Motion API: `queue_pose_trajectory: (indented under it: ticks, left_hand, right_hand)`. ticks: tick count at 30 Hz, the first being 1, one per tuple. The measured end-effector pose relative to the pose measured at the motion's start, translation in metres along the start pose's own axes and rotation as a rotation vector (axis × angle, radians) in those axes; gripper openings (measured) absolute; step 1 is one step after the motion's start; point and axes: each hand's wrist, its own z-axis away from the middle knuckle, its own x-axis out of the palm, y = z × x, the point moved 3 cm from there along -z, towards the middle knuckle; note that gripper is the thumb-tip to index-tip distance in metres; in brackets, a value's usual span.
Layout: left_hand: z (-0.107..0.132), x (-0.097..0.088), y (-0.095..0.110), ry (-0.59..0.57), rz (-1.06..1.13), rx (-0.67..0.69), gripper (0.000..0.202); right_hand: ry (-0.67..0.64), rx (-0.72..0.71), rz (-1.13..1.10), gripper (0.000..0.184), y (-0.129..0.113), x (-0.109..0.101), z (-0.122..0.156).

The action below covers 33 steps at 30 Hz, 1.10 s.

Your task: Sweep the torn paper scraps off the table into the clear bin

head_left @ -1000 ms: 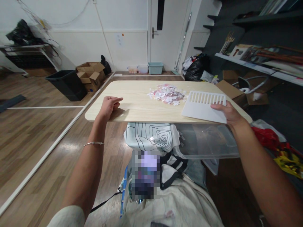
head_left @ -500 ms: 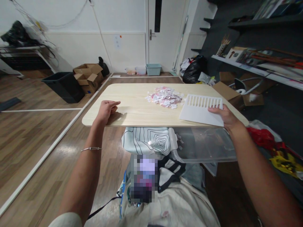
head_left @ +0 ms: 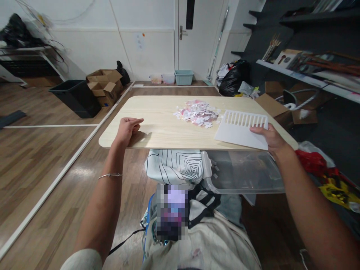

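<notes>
A light wooden table (head_left: 157,112) stands in front of me. On it lies a heap of small pink and white paper pieces (head_left: 197,111). My right hand (head_left: 268,137) grips the near right corner of a flat white plastic board with a slotted far edge (head_left: 239,129), which lies on the table just right of the heap. My left hand (head_left: 127,129) rests on the table's near left edge with its fingers curled loosely and nothing visible in it. A clear plastic bin (head_left: 242,172) with a few paper bits sits under the table's near edge, below the board.
A patterned cushion (head_left: 176,167) lies under the table beside the bin. Cardboard boxes (head_left: 104,88) and a black bin (head_left: 75,97) stand at the far left. A black bag (head_left: 233,82) and shelves (head_left: 309,75) line the right side. Red and yellow material (head_left: 329,172) lies at right.
Both hands and the board stay where they were on the table. Only my view has shifted slightly.
</notes>
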Motion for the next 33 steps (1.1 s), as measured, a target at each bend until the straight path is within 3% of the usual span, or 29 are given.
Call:
queue_pose_trajectory:
  ticks: [11,33]
  left_hand:
    - [-0.0021,-0.0015,-0.0011,-0.019,0.023,0.023,0.063]
    - [0.0005,-0.0002,0.0030,-0.005,0.014,0.032,0.060]
  right_hand:
    - [0.009,-0.068,0.013,0.051,-0.0029,0.0057,0.0055]
    - [0.029,-0.066,-0.012,0.049,-0.0049,0.0065,0.0057]
